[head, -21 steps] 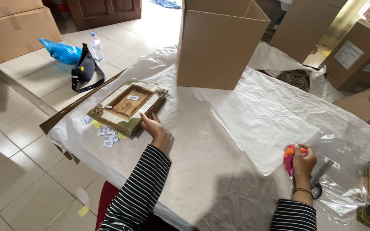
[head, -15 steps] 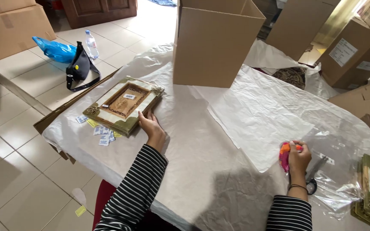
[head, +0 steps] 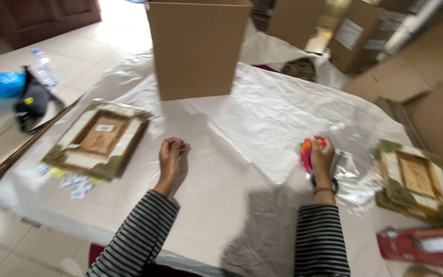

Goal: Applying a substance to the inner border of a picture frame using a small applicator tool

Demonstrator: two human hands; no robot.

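Left hand (head: 173,156) loosely curled, holding nothing, on worktop (head: 216,205) beside picture frame (head: 100,138). Right hand (head: 322,156) grips orange-pink tool (head: 306,150).

black-and-white striped sleeves (head: 139,231), brown box (head: 197,48), green-cream frame (head: 98,138).

2 picture frames (head: 98,141) (head: 416,179), 1 open box (head: 197,48), 1 bottle (head: 43,66).

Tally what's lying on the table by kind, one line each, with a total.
Picture frames: 2, the left frame and the right frame
Cardboard box: 1
Orange-pink tool in the right hand: 1
Red flat thing: 1
Total: 5
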